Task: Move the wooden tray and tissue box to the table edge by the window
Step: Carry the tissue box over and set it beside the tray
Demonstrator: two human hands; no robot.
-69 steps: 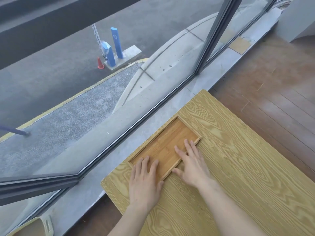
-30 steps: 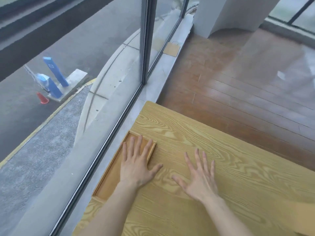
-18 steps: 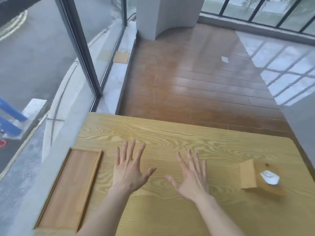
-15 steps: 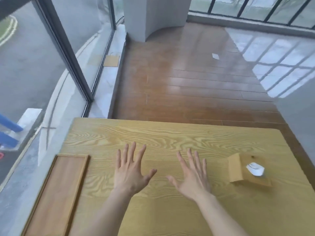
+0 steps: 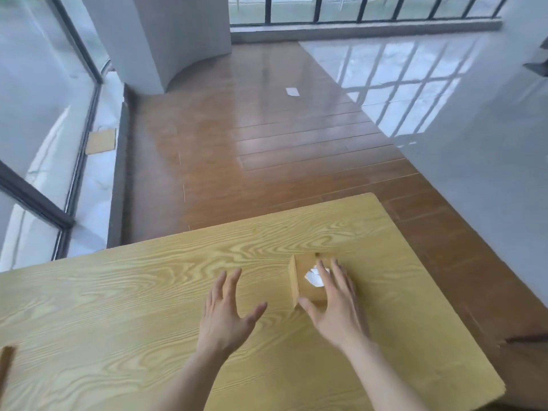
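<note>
A small wooden tissue box [image 5: 297,280] with a white tissue [image 5: 313,277] poking from its top stands on the right part of the light wooden table [image 5: 118,307]. My right hand [image 5: 335,307] lies over the box with fingers spread, the thumb at its near left corner; no closed grip shows. To the left of the box, my left hand [image 5: 225,315] hovers just above the table, fingers apart and empty. Only a thin corner of the wooden tray [image 5: 6,361] shows at the frame's left edge, by the window side.
The glass window wall [image 5: 35,114] with dark frames runs along the left. Beyond the table's far edge is brown plank floor [image 5: 267,149], a white pillar [image 5: 166,40] and a far railing. A pale wall stands on the right.
My view has swung right, away from the window. Both hands left the tray and moved right across the table; the right hand now covers the tissue box. The tray stays by the window edge.
</note>
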